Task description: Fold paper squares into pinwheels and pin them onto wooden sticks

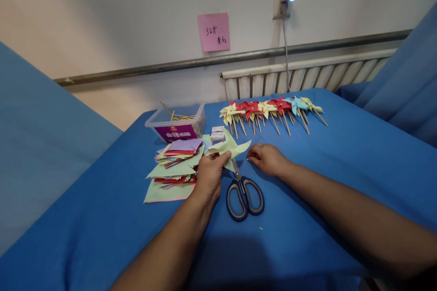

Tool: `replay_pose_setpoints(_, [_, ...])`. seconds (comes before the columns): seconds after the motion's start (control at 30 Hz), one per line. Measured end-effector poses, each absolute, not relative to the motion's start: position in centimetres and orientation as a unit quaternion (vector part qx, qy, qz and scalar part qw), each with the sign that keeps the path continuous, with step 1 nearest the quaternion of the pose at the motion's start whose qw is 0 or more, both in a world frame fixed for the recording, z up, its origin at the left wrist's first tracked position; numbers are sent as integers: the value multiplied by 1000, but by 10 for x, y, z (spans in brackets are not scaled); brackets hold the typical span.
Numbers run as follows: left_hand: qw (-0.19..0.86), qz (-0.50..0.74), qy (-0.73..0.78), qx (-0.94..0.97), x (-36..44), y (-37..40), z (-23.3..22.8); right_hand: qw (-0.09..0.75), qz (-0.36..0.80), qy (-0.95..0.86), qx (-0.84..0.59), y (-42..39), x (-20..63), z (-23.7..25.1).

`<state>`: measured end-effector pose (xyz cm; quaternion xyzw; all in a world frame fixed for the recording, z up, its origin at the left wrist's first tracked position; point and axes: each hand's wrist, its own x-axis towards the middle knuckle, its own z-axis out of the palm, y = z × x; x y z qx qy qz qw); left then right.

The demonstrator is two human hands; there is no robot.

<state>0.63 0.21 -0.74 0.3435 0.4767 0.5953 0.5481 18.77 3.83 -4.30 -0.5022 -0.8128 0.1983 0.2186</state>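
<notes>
My left hand (210, 173) is closed on a pale yellow-green paper pinwheel (228, 145), its blades folded in and the thumb pressed on its lower part. To the right, my right hand (268, 159) rests low over the cloth with the fingers pinched together. A tiny pale, shiny thing shows at its fingertips, too small to name. Between the hands lie dark-handled scissors (243, 198), their blades partly under the pinwheel. Beside my left hand are stacks of coloured paper (179, 163). Just behind the pinwheel are small white boxes (217, 134), partly hidden by it.
A clear plastic tub (200, 120) with a purple label holds wooden sticks (182, 117). Finished pinwheels on sticks (251, 109) lie in a row along the back of the blue-covered table (324, 163). Behind are a radiator (307, 72), a wall rail and a pink note (214, 32).
</notes>
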Motion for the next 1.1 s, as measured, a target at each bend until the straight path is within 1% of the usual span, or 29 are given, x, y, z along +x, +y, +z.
replay_pose_setpoints(0.2, [548,597,477,339,7,5,-9,161,133,-850,-484,34,188,-39])
replay_pose_setpoints(0.5, [546,590,479,352,6,5,-11,131,122,-839,-515,36,183,-36])
replay_pose_setpoints(0.6, [542,590,480,358,5,6,-12,136,123,-836,-517,37,183,-37])
replay_pose_setpoints(0.8, [540,587,485,358,3,7,-12,196,139,-821,-518,39,184,-42])
replay_pose_setpoints(1.1, [551,590,475,349,8,5,-9,184,150,-832,-501,42,183,-42])
